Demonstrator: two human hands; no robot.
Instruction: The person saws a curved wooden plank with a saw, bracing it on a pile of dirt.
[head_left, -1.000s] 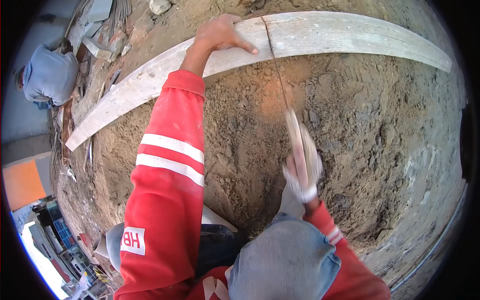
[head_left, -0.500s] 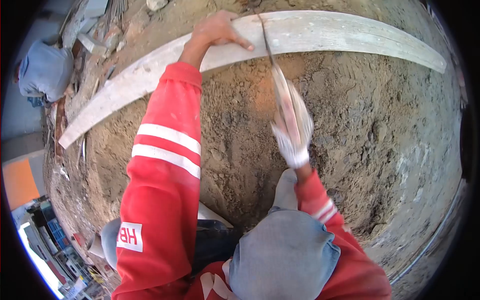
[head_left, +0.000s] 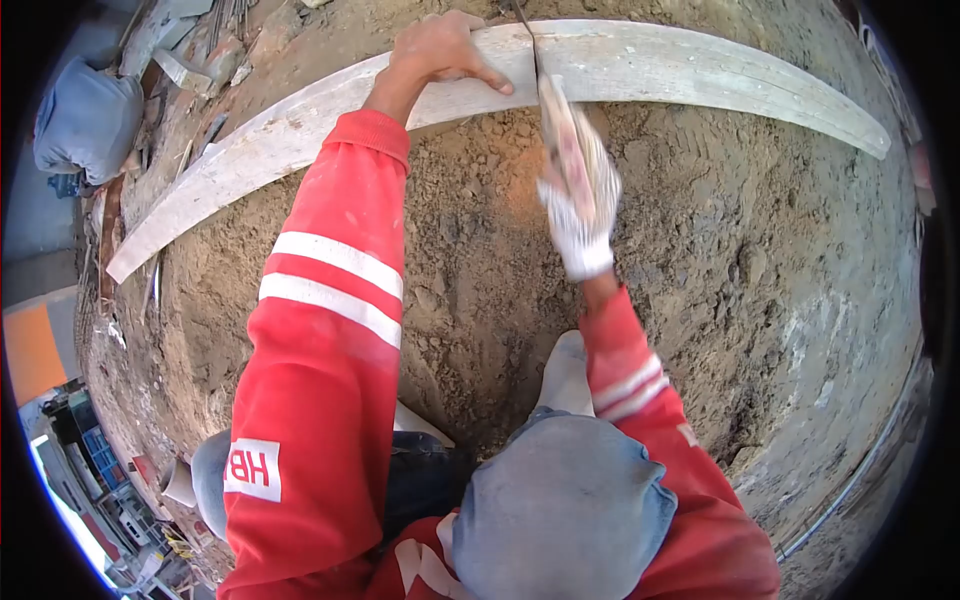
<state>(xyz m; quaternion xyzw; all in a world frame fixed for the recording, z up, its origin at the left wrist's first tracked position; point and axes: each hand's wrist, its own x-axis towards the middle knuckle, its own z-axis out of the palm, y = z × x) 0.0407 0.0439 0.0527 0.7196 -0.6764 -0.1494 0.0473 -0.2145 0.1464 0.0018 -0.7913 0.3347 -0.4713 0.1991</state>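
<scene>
A long pale wooden board point(head_left: 690, 65) lies across the top of the head view, bowed by the lens. My bare left hand point(head_left: 440, 52) presses on it left of the middle, thumb spread out along the face and fingers over the far edge. In a striped, whitish glove, my right hand point(head_left: 582, 195) is wrapped round the handle of a saw point(head_left: 533, 45). The saw's thin dark blade crosses the board just right of my left thumb. Motion blurs the gloved hand and the handle.
Rough brown soil point(head_left: 470, 240) spreads below the board. Another person point(head_left: 90, 120) in blue clothing bends at the upper left, near rubble and rods. An orange panel point(head_left: 35, 350) stands at the left. A pipe point(head_left: 850, 485) runs along the lower right.
My right hand has moved up and forward with the saw, nearer the board, and less blade shows between handle and board. My left hand stays on the board. The view has shifted slightly.
</scene>
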